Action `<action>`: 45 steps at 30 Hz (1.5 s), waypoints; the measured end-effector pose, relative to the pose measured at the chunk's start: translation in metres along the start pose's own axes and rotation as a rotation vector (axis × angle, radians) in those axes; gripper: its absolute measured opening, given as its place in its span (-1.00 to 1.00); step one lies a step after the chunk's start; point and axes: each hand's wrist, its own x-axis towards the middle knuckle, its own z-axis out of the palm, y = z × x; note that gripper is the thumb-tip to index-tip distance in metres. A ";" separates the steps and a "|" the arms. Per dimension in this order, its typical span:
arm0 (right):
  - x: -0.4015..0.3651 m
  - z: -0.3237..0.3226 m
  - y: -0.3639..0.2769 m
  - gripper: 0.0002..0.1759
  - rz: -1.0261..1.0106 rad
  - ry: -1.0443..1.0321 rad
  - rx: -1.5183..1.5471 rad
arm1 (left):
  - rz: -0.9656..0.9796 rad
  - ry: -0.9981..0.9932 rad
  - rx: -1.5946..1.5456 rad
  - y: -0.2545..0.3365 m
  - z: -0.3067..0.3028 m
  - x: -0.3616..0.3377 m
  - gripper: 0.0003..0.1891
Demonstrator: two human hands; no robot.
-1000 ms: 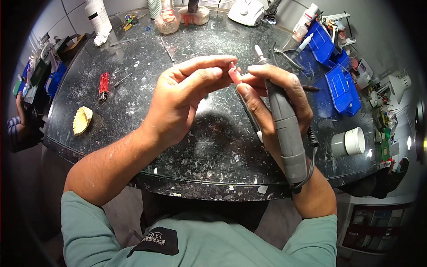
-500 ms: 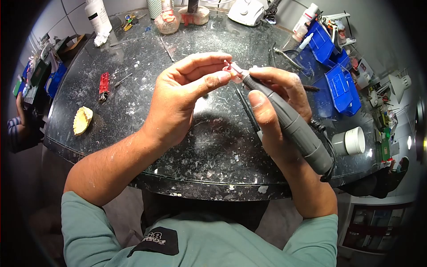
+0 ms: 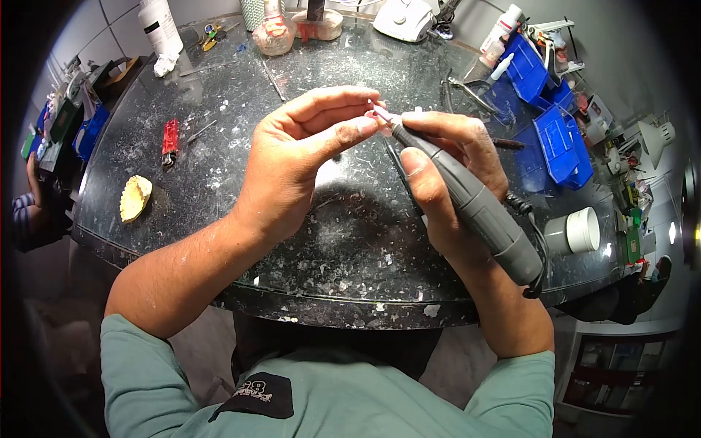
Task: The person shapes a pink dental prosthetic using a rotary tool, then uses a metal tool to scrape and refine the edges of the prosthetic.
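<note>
My left hand pinches a small pink and clear denture piece between thumb and fingertips, above the middle of the bench. My right hand is wrapped round a thick grey rotary handpiece, held slanting with its nose up and to the left. The narrow bit at its tip overlaps the pink piece, right at my left fingertips. Much of the piece is hidden by my fingers. A cord hangs from the handpiece's rear end.
On the black, dust-specked bench lie a yellowish dental cast, a red lighter and a thin metal instrument. Blue bins and a white jar stand right. A glass bottle and white box stand behind.
The handpiece and my right hand have shifted slightly left, and the bit sits further along the pink piece. My left hand is almost unmoved.
</note>
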 end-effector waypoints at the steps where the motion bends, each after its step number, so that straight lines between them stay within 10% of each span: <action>1: 0.000 0.000 0.000 -0.70 0.007 -0.001 0.002 | 0.001 0.003 0.005 0.000 0.000 0.000 -0.69; 36: 0.004 0.000 0.016 -0.70 -0.177 -0.039 -0.008 | 0.035 0.036 0.011 -0.002 0.001 -0.001 -0.71; 45: 0.005 0.002 0.006 -0.66 0.211 0.060 0.281 | 0.063 -0.058 -0.012 0.000 0.004 -0.003 -0.68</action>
